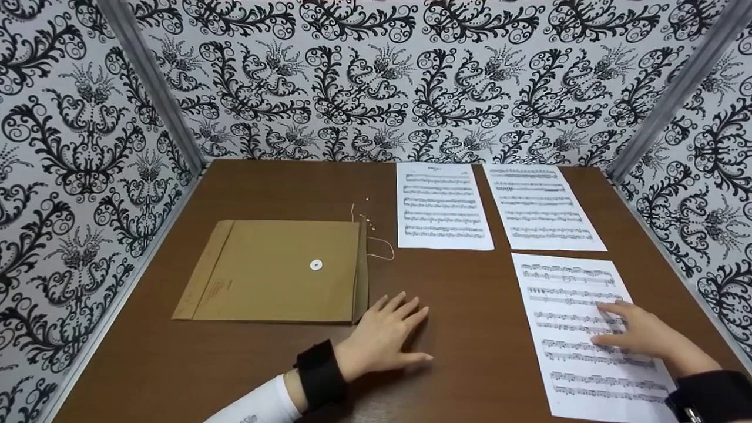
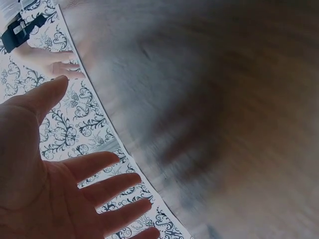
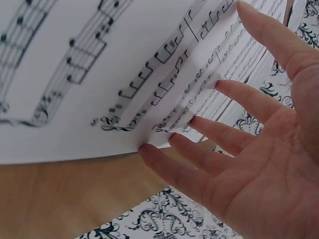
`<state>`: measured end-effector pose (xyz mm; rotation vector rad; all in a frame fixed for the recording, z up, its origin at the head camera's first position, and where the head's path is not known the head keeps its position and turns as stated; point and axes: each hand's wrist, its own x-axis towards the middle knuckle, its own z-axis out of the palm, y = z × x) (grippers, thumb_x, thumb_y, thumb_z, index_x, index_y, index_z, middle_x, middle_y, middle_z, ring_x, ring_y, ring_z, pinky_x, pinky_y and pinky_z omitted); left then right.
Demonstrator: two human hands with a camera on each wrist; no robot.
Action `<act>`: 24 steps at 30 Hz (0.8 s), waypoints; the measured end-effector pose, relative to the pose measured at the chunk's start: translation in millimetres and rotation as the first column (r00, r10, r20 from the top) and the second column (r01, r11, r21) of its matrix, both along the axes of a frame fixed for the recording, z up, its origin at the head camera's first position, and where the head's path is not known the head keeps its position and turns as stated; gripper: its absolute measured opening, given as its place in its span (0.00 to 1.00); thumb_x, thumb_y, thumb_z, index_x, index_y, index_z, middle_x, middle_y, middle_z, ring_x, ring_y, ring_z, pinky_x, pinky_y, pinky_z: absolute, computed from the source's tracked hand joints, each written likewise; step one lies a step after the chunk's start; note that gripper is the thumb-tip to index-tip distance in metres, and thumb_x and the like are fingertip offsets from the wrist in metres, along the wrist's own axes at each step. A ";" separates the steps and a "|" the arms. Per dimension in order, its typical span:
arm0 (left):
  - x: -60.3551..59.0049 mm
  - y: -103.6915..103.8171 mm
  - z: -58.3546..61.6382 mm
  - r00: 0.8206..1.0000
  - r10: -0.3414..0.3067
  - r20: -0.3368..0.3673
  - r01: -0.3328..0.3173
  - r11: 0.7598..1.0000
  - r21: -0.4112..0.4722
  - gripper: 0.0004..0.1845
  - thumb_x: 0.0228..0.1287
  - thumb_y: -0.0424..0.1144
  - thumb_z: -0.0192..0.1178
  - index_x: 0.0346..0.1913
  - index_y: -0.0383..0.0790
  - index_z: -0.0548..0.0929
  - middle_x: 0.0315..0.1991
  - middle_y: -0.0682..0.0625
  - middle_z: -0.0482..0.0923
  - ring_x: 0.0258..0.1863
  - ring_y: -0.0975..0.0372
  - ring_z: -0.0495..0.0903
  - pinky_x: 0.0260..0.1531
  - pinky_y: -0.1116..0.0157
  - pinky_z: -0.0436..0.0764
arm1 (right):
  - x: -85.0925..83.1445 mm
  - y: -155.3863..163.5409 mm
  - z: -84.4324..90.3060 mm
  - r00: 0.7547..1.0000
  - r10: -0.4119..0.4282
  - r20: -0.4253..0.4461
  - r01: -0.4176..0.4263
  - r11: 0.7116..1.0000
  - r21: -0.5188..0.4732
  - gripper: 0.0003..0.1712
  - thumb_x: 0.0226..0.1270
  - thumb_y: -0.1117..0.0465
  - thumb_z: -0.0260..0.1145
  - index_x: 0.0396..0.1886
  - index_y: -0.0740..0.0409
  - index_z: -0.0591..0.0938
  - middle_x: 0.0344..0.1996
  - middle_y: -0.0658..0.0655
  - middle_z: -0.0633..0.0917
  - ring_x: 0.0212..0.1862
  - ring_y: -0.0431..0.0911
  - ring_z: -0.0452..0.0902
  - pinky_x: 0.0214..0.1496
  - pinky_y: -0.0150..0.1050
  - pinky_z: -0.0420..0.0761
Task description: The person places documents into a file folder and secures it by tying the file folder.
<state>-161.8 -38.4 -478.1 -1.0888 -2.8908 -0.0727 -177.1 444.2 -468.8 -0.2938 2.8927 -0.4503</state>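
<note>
My right hand [image 1: 637,332] has its fingertips on a sheet of music [image 1: 573,317] at the front right of the table. In the right wrist view those fingers [image 3: 199,172] are spread, their tips touching the printed page. My left hand [image 1: 385,338] is spread palm down over the table, near the lower right corner of a brown string-tie envelope [image 1: 276,276]. Nothing is in its fingers, as the left wrist view shows. The envelope carries a white round button [image 1: 316,265], and a thin string [image 1: 383,249] trails from its right side.
Two more music sheets lie at the back right, one page [image 1: 443,205] beside another page [image 1: 543,205]. Small pale bits [image 1: 370,223] are scattered by the envelope's upper right corner. Patterned walls [image 1: 376,82] enclose the brown table [image 1: 464,329] at the back and sides.
</note>
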 end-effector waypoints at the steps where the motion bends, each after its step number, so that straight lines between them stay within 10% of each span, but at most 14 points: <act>1: -0.1 -0.1 0.4 1.000 0.001 0.002 -0.001 1.000 -0.004 0.44 0.65 0.75 0.53 0.76 0.51 0.70 0.75 0.49 0.71 0.76 0.52 0.70 0.73 0.51 0.72 | 0.2 -2.9 0.8 1.000 0.008 0.004 -0.008 1.000 0.004 0.46 0.55 0.53 0.79 0.63 0.81 0.72 0.60 0.91 0.68 0.58 0.86 0.69 0.58 0.75 0.73; 24: -5.7 2.2 -0.1 0.994 0.029 0.108 -0.021 0.997 -0.075 0.51 0.59 0.80 0.54 0.78 0.53 0.65 0.80 0.49 0.64 0.80 0.53 0.63 0.78 0.50 0.66 | 1.9 -66.6 7.7 0.998 0.039 0.051 -0.042 0.998 0.048 0.52 0.54 0.44 0.80 0.68 0.74 0.71 0.65 0.91 0.64 0.62 0.89 0.63 0.59 0.78 0.71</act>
